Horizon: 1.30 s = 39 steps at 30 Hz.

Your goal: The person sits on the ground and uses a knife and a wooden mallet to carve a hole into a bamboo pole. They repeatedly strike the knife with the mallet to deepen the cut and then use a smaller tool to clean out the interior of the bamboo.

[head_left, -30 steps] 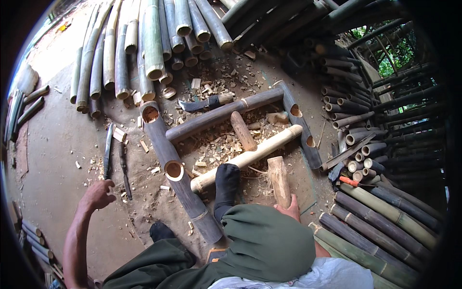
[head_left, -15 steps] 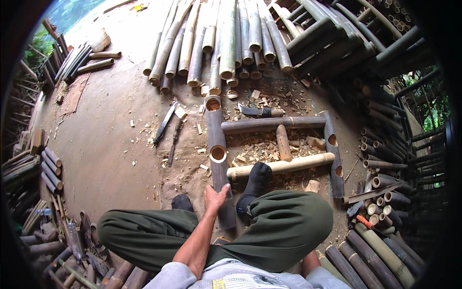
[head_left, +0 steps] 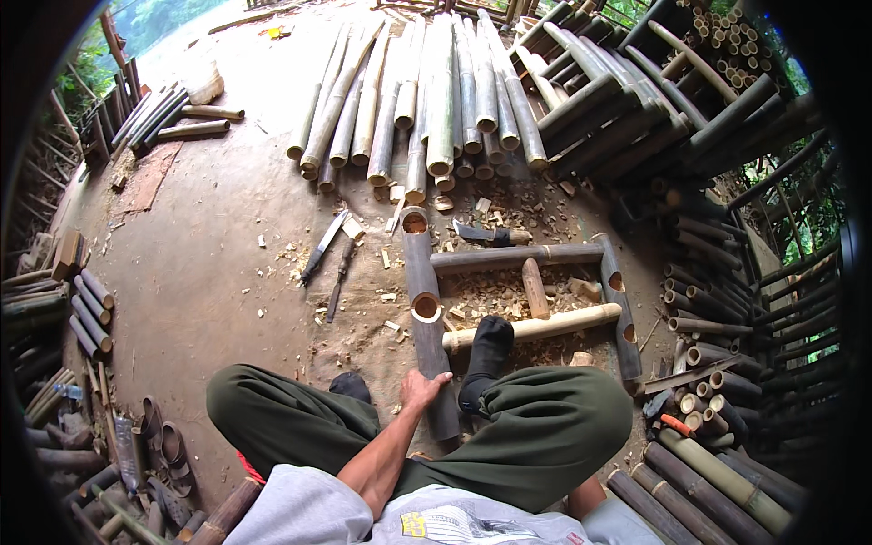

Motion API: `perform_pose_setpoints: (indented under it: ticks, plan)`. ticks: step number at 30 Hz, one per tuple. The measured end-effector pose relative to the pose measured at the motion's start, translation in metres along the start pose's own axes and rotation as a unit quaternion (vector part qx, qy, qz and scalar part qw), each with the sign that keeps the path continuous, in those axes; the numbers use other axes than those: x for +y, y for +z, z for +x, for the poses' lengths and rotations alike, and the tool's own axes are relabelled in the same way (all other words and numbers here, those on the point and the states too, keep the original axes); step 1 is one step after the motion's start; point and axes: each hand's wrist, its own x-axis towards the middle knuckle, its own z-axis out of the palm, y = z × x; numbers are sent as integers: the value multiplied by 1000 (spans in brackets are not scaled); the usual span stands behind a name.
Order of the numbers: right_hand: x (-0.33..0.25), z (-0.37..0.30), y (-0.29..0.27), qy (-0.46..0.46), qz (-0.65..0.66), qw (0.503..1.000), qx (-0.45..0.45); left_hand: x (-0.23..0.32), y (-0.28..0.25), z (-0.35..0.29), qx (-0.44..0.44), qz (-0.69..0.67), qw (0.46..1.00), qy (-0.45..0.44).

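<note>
The left hand (head_left: 420, 391) is closed around the near end of a dark bamboo pole (head_left: 419, 263), its thumb laid across the top. The right hand is hidden behind the raised knee, so I cannot tell how its grip stands.

The held pole runs away from the left hand along the ground, smoky grey-brown, with two round holes cut in its upper side, their rims pale; the farther hollow looks reddish brown. To the right of the grip, a dark crossbar (head_left: 518, 258) and a nearer, cream-coloured crossbar (head_left: 568, 322) reach toward a second dark pole (head_left: 623, 309), also holed twice. A short brown piece (head_left: 536, 289) stands between the crossbars. A black-socked foot (head_left: 490, 345) rests against the cream one, just right of the grip. Wood chips lie inside the frame, and a curved knife (head_left: 495, 234) lies beyond the dark crossbar.

Well to the left of the grip stands a clear plastic bottle (head_left: 124, 445), near some sandals (head_left: 173, 454); whether it holds anything is too small to tell.
</note>
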Motion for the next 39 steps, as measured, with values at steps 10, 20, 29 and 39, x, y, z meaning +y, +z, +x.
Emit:
perform_pose_setpoints:
  ticks: [10,20,29,39]
  plan:
    - [14,13,12,-27,26,999,24,-46,25,27,15,-184,981,-53]
    - [37,35,6,-70,-30,996,48,-44,2,77,68,-501,862,-30]
    - [-71,-5,-24,-188,-199,955,-112,-78,-49,85,90,-505,857,-57]
    - [-94,-47,-58,-264,-214,925,-169,-47,-64,60,139,-446,882,-64]
